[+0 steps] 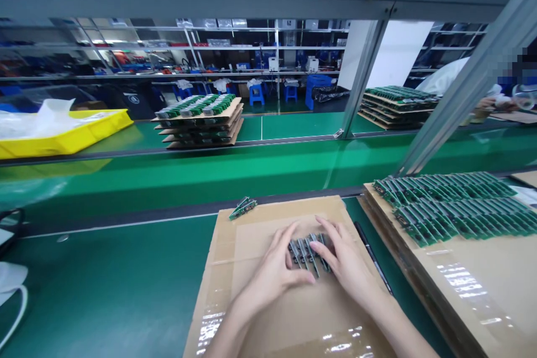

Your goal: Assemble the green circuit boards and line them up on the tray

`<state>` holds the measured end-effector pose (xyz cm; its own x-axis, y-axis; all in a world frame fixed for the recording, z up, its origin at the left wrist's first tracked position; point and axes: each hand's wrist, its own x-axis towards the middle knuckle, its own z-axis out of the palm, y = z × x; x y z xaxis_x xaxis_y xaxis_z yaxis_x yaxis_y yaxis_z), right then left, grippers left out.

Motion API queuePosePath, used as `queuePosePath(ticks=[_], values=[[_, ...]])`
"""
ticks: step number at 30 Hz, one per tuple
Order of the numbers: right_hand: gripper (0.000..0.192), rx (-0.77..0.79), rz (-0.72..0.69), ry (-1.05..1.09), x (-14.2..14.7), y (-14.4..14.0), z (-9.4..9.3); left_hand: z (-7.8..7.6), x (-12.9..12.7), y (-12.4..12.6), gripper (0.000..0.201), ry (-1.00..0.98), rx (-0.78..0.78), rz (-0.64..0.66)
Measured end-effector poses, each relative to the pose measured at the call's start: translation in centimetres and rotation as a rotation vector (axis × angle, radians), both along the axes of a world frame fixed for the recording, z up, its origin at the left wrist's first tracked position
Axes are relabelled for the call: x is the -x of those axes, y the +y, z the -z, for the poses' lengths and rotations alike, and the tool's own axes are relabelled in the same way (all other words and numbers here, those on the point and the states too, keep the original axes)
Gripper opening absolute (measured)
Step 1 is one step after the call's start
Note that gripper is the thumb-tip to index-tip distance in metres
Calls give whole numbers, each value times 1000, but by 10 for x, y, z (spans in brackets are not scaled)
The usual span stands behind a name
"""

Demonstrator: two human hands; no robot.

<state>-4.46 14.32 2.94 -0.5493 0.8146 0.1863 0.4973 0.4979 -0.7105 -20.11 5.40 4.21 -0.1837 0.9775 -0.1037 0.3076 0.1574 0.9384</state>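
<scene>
A short row of small green circuit boards (304,253) stands on edge on a taped cardboard sheet (251,279). My left hand (279,268) curls round the row's left end, thumb at the near side and fingers at the far side. From the right, my right hand (342,254) closes on the boards there, its thumb lying against them; its palm hides part of the row. A small separate cluster of boards (243,208) rests at the sheet's far left corner.
Right of the sheet lie a black pen (373,257) and a cardboard stack (474,279) bearing rows of boards (465,218). Beyond the conveyor stand layered board stacks (199,117) and a yellow tray (96,128). A metal post (364,78) rises ahead; another person's hand (486,103) shows far right.
</scene>
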Motion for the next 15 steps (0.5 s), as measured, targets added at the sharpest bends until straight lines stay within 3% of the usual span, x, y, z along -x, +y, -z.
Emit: queuePosePath(ticks=[2,4,7,9,11,13,15], values=[[59,-67,70,-102,6,-6,0,5,7,4,66,-115,-22,-146],[74,-117,84,-206,15,-16,-5,11,12,8,54,-183,-45,-244],[85,-156,74,-379,35,-30,-19,18,14,12,46,-219,-57,-229],[80,-158,78,-515,47,-36,-30,19,14,13,47,-243,-41,-220],[60,-155,78,-626,57,-35,-37,16,16,15,52,-249,-20,-235],[45,-149,64,-667,62,-32,-40,10,17,17,56,-224,-32,-287],[43,-117,54,-651,62,-29,-39,5,20,19,61,-209,-61,-360]])
